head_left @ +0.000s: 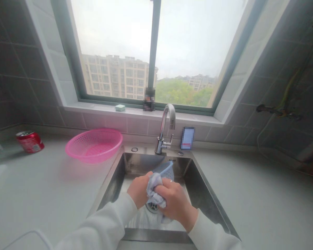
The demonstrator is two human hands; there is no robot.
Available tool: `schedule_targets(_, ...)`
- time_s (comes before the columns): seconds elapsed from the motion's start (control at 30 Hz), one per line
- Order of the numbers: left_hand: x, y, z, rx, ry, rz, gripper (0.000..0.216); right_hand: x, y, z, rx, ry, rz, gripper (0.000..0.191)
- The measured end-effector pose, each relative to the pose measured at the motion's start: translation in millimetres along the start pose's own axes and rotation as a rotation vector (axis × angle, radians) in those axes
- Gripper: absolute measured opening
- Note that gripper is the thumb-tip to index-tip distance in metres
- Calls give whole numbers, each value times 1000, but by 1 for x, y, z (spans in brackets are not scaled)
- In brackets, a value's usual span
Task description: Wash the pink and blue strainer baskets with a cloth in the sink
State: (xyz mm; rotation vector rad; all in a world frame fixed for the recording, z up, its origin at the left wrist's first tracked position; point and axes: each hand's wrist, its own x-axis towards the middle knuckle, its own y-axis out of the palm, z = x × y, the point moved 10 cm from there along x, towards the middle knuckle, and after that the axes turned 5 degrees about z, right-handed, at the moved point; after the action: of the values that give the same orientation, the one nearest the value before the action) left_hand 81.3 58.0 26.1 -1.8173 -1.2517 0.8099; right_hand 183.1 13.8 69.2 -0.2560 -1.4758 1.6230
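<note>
Over the steel sink (198,184), my left hand (138,190) and my right hand (175,203) are both closed on a crumpled pale blue-grey cloth (154,189). The cloth bunches up between the two fists. Behind it a light blue perforated basket (165,170) leans in the sink, partly hidden by the cloth and my hands. The drain (152,206) shows just below the cloth. Both arms wear white sleeves.
A chrome faucet (167,128) rises behind the sink. A pink perforated basket (94,145) sits on the white counter to the left, and a red can (30,141) lies further left. A small green object (120,107) rests on the window sill.
</note>
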Motion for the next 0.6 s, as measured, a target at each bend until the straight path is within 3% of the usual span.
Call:
schedule_targets(0.07, 1, 0, 1, -6, 6, -5, 19, 1, -2, -7, 18, 51, -11, 11)
schedule_targets(0.27, 0, -7, 8, -100, 7, -55, 27, -7, -34, -80, 4, 332, -233, 10)
schedule_targets(0.37, -1, -8, 10, -130, 4, -80, 26, -7, -31, -65, -2, 282, -225, 9)
schedule_targets(0.5, 0, -7, 8, -137, 33, -94, 24, -3, -7, -13, -43, 67, -47, 10)
schedule_targets(0.6, 2, -8, 10, -183, 67, -103, 23, -2, -9, -26, -1, 127, -66, 11)
